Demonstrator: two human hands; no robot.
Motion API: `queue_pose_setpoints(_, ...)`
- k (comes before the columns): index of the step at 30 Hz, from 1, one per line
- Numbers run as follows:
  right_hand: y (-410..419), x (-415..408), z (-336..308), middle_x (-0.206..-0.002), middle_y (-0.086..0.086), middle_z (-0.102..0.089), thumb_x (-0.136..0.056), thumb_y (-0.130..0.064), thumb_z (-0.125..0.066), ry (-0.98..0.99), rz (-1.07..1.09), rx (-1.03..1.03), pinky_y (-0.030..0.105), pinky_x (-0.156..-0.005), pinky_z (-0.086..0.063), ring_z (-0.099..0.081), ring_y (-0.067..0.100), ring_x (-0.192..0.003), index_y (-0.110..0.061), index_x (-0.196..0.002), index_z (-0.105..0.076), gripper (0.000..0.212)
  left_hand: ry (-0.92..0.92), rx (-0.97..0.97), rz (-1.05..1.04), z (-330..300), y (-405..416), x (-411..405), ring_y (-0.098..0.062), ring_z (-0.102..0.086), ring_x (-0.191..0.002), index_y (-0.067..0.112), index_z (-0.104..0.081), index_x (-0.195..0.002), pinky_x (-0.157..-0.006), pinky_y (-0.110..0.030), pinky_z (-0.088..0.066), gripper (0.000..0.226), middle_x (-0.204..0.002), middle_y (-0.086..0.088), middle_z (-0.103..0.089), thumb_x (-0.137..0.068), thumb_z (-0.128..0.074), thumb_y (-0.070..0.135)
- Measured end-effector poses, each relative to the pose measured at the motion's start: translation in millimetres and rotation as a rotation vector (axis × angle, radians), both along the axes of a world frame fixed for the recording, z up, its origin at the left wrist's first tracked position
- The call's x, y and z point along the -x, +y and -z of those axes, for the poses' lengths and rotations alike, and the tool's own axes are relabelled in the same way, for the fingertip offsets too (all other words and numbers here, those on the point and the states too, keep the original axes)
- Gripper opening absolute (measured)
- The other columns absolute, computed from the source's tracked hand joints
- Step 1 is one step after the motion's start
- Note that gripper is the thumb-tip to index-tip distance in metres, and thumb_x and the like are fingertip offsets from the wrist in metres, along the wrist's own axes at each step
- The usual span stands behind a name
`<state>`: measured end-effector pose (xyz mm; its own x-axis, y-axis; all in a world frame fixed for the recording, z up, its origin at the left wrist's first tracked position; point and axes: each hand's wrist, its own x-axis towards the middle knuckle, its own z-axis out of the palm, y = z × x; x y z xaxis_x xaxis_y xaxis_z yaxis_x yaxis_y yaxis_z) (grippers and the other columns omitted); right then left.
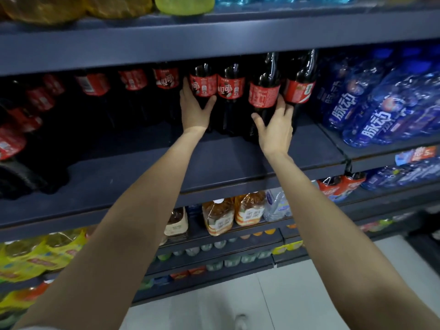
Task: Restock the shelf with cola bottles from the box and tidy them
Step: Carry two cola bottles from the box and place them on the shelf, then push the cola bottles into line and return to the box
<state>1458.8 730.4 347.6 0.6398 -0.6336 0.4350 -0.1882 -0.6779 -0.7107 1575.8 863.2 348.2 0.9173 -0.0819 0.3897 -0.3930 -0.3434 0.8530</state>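
Dark cola bottles with red labels stand in a row on the dark blue shelf [238, 160]. My left hand [194, 110] grips one upright cola bottle [202, 85] around its body, thumb on the right side. My right hand [276, 129] holds a tilted cola bottle [264, 91], thumb on its left and fingers on its right. Between the two stands another cola bottle [231, 88], and one more [298, 88] leans at the right end. Further cola bottles [92, 85] fill the shelf's left side. The box is out of view.
Blue drink bottles [381, 108] crowd the neighbouring shelf at right. Yellow and green bottles [183, 3] sit on the shelf above. Tea bottles [250, 210] and yellow packs [35, 256] fill lower shelves. The shelf's front part under my forearms is bare. Pale floor [262, 303] lies below.
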Motion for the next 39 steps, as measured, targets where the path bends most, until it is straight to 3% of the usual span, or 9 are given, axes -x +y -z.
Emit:
queue_pose_setpoints(4,3.9,7.6,-2.4,-0.138,0.014,-0.038,-0.091,-0.022,-0.062,0.008,-0.026,-0.067,0.038,-0.098,-0.039,-0.049,0.03,-0.12,-0.008,-0.148,-0.021,0.073,0.097,-0.042,-0.021,-13.4,8.4,27.8,-0.03,-0.021,-0.141,0.011,-0.006,-0.151,-0.113,-0.034,-0.021,0.091,-0.153,-0.017,-0.021,-0.084,-0.067,0.017)
queue_pose_setpoints(8,2.3,28.8,-3.7,-0.141,0.013,-0.036,-0.092,-0.022,-0.061,0.015,-0.082,-0.098,0.033,-0.105,-0.035,-0.04,0.025,-0.13,-0.006,-0.147,-0.022,0.07,0.201,-0.051,0.04,-13.8,18.6,75.0,-0.026,-0.027,-0.136,0.02,-0.025,-0.147,-0.107,-0.033,-0.027,0.071,-0.148,-0.009,-0.031,-0.087,-0.064,0.025)
queue_pose_setpoints(13,-20.2,93.5,-0.3,-0.13,0.01,-0.051,-0.093,-0.026,-0.057,0.094,-0.109,0.14,0.035,-0.1,-0.036,-0.044,0.028,-0.122,-0.011,-0.131,-0.052,0.041,0.134,-0.05,0.328,-9.0,10.0,140.4,0.006,-0.055,-0.105,0.022,-0.055,-0.121,-0.096,-0.019,-0.041,0.03,-0.109,0.017,-0.062,-0.092,-0.06,0.024)
queue_pose_setpoints(16,-43.1,156.1,8.0,-0.112,0.01,-0.064,-0.092,-0.026,-0.057,0.198,-0.09,0.274,0.042,-0.086,-0.047,-0.056,0.032,-0.106,-0.013,-0.119,-0.061,0.03,0.03,-0.189,0.512,-2.7,-12.8,179.7,0.009,-0.06,-0.089,0.025,-0.064,-0.107,-0.082,-0.016,-0.048,0.016,-0.093,0.021,-0.066,-0.092,-0.06,0.027)
queue_pose_setpoints(21,-94.9,292.2,46.5,-0.097,0.007,-0.067,-0.091,-0.027,-0.056,0.461,0.017,0.282,0.043,-0.064,-0.052,-0.065,0.035,-0.084,-0.014,-0.107,-0.061,0.021,-0.342,-0.439,0.895,23.5,-87.1,257.4,-0.001,-0.061,-0.083,0.022,-0.066,-0.103,-0.069,-0.016,-0.045,0.019,-0.087,0.012,-0.069,-0.091,-0.055,0.031)
queue_pose_setpoints(25,-154.2,420.0,88.0,-0.094,0.004,-0.069,-0.092,-0.03,-0.051,0.656,0.142,0.169,0.041,-0.069,-0.052,-0.064,0.034,-0.086,-0.019,-0.107,-0.061,0.021,-0.336,-0.532,1.107,59.6,-178.7,343.8,0.003,-0.056,-0.067,0.023,-0.069,-0.098,-0.06,-0.013,-0.041,0.026,-0.077,0.012,-0.069,-0.087,-0.051,0.038)
queue_pose_setpoints(28,-202.2,521.4,112.9,-0.105,-0.002,-0.068,-0.095,-0.031,-0.05,0.757,0.222,0.042,0.033,-0.073,-0.047,-0.063,0.027,-0.095,-0.022,-0.118,-0.06,0.026,-0.194,-0.673,1.205,99.3,-258.4,424.2,0.002,-0.054,-0.063,0.023,-0.069,-0.098,-0.065,-0.023,-0.048,0.017,-0.075,0.009,-0.068,-0.088,-0.06,0.032)
queue_pose_setpoints(33,-279.6,685.1,158.8,-0.112,-0.003,-0.066,-0.093,-0.033,-0.053,0.863,0.392,-0.245,0.031,-0.081,-0.046,-0.061,0.021,-0.102,-0.025,-0.119,-0.059,0.028,0.156,-1.017,1.304,179.3,-396.2,565.6,-0.019,-0.065,-0.097,0.026,-0.066,-0.106,-0.085,-0.032,-0.051,0.02,-0.099,0.002,-0.071,-0.086,-0.063,0.031)
queue_pose_setpoints(39,-346.8,858.2,189.7,-0.111,0.001,-0.066,-0.09,-0.026,-0.061,0.557,0.744,-0.741,0.028,-0.084,-0.046,-0.062,0.017,-0.097,-0.019,-0.116,-0.063,0.027,0.291,-0.925,1.406,195.4,-519.5,740.6,-0.016,-0.063,-0.1,0.025,-0.065,-0.109,-0.087,-0.026,-0.047,0.022,-0.105,0.005,-0.068,-0.088,-0.058,0.027)
